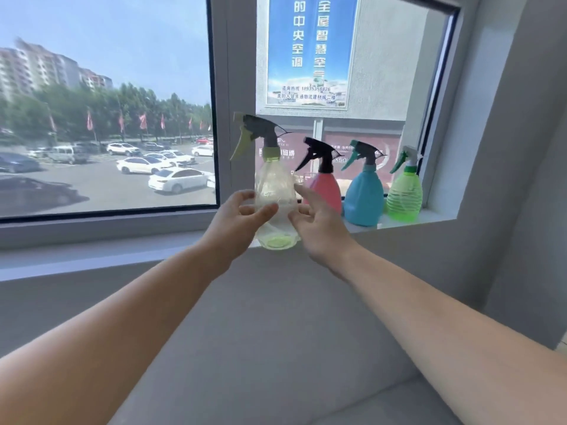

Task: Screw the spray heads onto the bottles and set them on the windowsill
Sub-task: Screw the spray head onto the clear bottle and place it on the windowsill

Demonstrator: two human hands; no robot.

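A clear spray bottle (274,185) with a pale green and grey spray head (257,130) stands upright at the front edge of the windowsill (435,214). My left hand (236,222) wraps its lower left side, thumb across the front. My right hand (319,225) is at the bottle's right side with its fingers spread, the thumb touching the bottle. To the right, three bottles stand in a row on the sill with heads fitted: a pink bottle (326,188), a blue bottle (363,197) and a green bottle (404,194).
A large window pane (107,118) at the left looks onto a car park. A blue poster (310,50) hangs behind the sill. A grey wall (506,148) bounds the recess at the right. A grey surface (276,332) lies below my arms.
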